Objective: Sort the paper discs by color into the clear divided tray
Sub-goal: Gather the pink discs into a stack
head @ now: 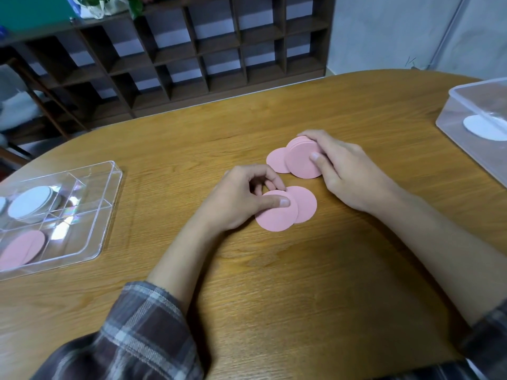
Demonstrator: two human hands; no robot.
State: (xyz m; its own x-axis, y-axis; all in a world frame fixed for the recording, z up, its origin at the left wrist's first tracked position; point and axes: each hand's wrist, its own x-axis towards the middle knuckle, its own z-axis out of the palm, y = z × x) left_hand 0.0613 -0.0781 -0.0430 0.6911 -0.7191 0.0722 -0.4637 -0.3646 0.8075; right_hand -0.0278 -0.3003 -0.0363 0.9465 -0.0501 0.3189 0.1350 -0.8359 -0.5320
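A pink disc (277,219) is pinched by the left hand (238,198), a pink stack (300,163) gripped by the right hand (348,174); light, bendy paper, judged best taken at the rim

Left hand (241,200): thumb pressed on a pink disc (274,222), fingers curled at its edge; right hand (345,174): fingers wrapped round a disc stack (300,160); forearms bared, angled inward.

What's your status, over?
Left hand pinching a round pink paper disc. Right hand gripping a pink paper disc stack. Clear divided plastic tray left, nothing in between.
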